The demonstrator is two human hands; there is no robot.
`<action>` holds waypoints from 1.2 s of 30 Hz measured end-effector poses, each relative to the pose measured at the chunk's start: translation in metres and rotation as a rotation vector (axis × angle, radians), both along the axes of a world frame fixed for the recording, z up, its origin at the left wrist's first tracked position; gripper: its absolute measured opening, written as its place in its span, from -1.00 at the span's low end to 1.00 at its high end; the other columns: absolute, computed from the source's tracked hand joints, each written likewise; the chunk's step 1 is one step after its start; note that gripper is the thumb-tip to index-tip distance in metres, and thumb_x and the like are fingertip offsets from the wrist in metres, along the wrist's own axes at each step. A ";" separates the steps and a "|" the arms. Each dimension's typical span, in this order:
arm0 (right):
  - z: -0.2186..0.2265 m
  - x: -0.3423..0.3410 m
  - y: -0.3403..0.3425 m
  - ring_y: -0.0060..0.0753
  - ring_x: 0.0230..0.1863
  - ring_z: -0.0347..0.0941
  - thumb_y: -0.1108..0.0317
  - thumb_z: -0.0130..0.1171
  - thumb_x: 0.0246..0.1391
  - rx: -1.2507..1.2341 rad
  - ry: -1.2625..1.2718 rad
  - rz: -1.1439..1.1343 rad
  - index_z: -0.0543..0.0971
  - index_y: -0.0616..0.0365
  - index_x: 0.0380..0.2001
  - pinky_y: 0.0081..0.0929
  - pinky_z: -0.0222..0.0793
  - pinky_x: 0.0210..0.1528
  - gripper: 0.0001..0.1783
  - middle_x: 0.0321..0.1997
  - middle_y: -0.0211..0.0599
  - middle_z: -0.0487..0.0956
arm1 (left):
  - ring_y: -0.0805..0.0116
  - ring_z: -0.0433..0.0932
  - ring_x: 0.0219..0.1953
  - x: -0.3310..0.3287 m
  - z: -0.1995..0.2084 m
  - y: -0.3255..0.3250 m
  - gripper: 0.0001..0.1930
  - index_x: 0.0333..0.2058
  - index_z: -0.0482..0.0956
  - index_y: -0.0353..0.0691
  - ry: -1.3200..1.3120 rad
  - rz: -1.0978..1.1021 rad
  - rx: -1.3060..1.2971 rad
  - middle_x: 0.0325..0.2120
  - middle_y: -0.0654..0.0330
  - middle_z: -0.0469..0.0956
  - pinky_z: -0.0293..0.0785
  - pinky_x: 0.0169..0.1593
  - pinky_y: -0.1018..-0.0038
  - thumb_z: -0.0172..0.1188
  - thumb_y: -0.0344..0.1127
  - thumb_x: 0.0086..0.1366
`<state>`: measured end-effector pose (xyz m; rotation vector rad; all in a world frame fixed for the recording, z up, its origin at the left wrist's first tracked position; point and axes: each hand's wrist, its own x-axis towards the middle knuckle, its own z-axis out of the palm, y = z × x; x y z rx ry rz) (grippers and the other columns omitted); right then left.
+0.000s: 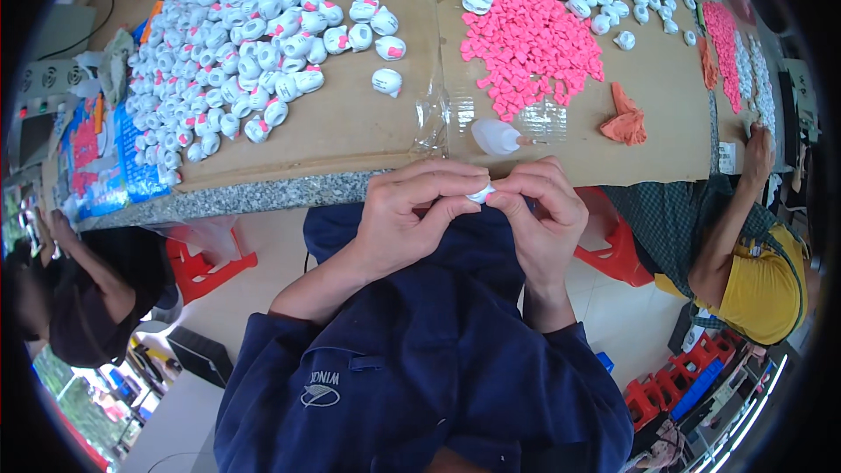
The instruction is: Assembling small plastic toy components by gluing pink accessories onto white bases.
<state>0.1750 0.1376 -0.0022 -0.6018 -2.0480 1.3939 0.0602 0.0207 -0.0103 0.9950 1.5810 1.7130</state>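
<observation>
As both hands meet before the speckled table edge (263, 195), the left hand (396, 213) and right hand (545, 208) pinch a small white piece (479, 196) between nearly closed thumbs and forefingers; whether it bears a pink part cannot be told. Just beyond lie a translucent bottle (496, 137) with a narrow tip and, farther off, a heap of pink pieces (532, 48). Good handling probably calls for one hand steadying the piece while the other aligns and presses, with light, even force and the fingertips kept clean.
</observation>
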 end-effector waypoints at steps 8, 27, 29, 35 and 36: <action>0.000 -0.005 -0.004 -0.56 -0.45 0.30 0.60 0.29 -0.32 0.042 -0.033 0.012 0.54 0.27 -0.53 -0.66 0.19 -0.46 -0.84 -0.50 -0.38 0.45 | 0.39 0.53 -0.29 -0.015 0.013 -0.004 -0.81 -0.32 0.55 -0.34 0.075 0.090 -0.186 -0.33 0.08 0.54 0.45 -0.22 0.59 0.14 -0.62 0.03; -0.008 -0.020 0.012 -0.48 -0.20 0.37 0.58 0.19 -0.18 0.201 -0.043 -0.074 0.43 0.26 -0.17 -0.59 0.27 -0.15 -0.61 -0.22 -0.24 0.49 | 0.20 0.40 -0.25 -0.129 0.009 0.113 -0.68 -0.20 0.54 -0.16 1.234 0.113 -0.124 -0.36 0.18 0.49 0.34 -0.17 0.41 0.16 -0.45 -0.03; -0.011 -0.015 0.014 -0.47 -0.19 0.37 0.60 0.13 -0.12 0.144 0.018 -0.082 0.40 0.28 -0.15 -0.59 0.27 -0.13 -0.63 -0.18 -0.20 0.49 | 0.22 0.41 -0.26 -0.128 0.018 0.116 -0.67 -0.18 0.53 -0.15 1.214 -0.011 -0.143 -0.37 0.19 0.49 0.35 -0.19 0.45 0.14 -0.45 0.00; -0.002 0.008 0.008 -0.40 -0.11 0.38 0.43 0.05 0.00 -0.180 0.150 -0.070 0.25 0.34 -0.05 -0.57 0.29 -0.12 -0.57 -0.15 -0.05 0.44 | 0.49 0.42 -0.19 -0.079 0.041 0.038 -0.68 -0.12 0.45 -0.30 0.171 -0.050 -0.053 -0.19 0.16 0.41 0.38 -0.18 0.59 0.04 -0.61 0.11; 0.001 0.012 0.008 -0.40 -0.11 0.38 0.43 0.05 0.00 -0.182 0.145 -0.064 0.25 0.34 -0.05 -0.57 0.29 -0.12 -0.57 -0.15 -0.05 0.44 | 0.50 0.40 -0.17 -0.064 0.036 0.022 -0.69 -0.12 0.44 -0.35 0.005 -0.081 -0.016 -0.16 0.15 0.38 0.39 -0.16 0.60 0.04 -0.63 0.11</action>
